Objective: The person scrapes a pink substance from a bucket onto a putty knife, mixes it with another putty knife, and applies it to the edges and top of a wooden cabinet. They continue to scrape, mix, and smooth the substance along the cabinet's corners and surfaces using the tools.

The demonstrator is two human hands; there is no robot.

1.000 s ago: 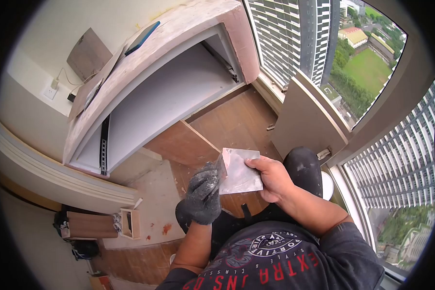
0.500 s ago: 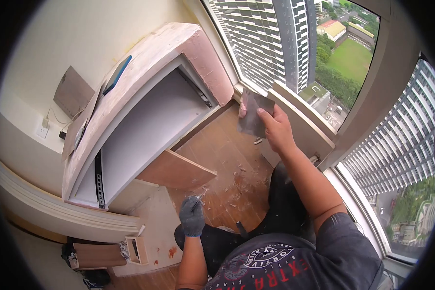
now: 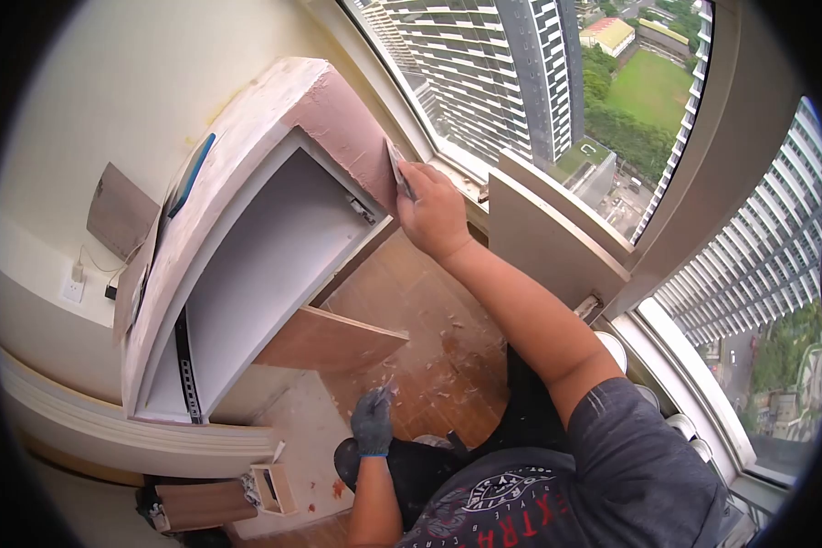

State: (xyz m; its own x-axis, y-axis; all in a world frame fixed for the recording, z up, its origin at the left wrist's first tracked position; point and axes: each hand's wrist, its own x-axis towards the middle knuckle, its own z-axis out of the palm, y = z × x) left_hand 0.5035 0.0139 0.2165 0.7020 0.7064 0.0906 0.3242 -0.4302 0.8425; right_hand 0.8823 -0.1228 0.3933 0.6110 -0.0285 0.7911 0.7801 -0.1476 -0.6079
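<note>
My bare right hand (image 3: 432, 208) grips a thin, flat filler scraper (image 3: 395, 157), now seen nearly edge-on. Its blade lies against the pink, filler-coated end panel (image 3: 345, 128) of a curved cabinet. That cabinet (image 3: 274, 219) has an open grey interior with metal drawer runners (image 3: 187, 365). My left hand (image 3: 372, 422), in a grey glove, is held low near my knee with its fingers curled closed. Something small and pale shows at the fingertips, too small to name.
A loose wooden board (image 3: 333, 340) juts out below the cabinet over the debris-strewn floor (image 3: 429, 365). A blue flat object (image 3: 192, 173) rests on the cabinet top. Panels (image 3: 548, 242) lean by the window. A small wooden box (image 3: 274, 489) sits at lower left.
My right hand has moved left with the scraper, from in front of the window to the cabinet's pink end panel. The view has shifted slightly; my left hand stays low and closed.
</note>
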